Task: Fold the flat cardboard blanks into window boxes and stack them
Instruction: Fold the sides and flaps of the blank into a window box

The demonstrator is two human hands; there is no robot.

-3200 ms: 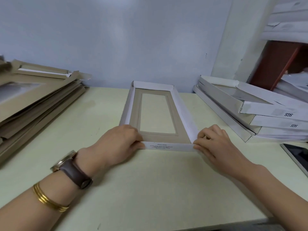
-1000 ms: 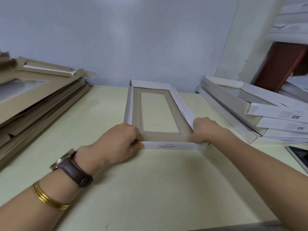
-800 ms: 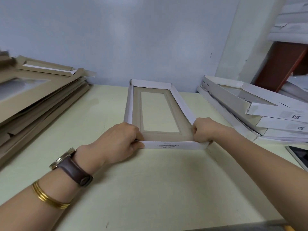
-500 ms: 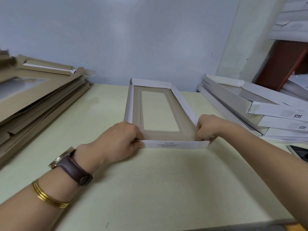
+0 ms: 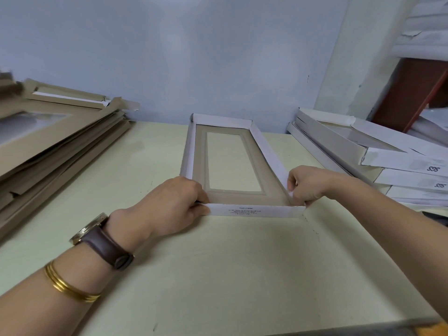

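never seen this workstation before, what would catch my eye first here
First, the half-folded window box in the middle of the pale table, its white walls up around a brown frame and a clear window. The left hand grips its near left corner and the right hand pinches the near right one. Then the pile of brown flat blanks on the left and the stack of finished white boxes on the right.
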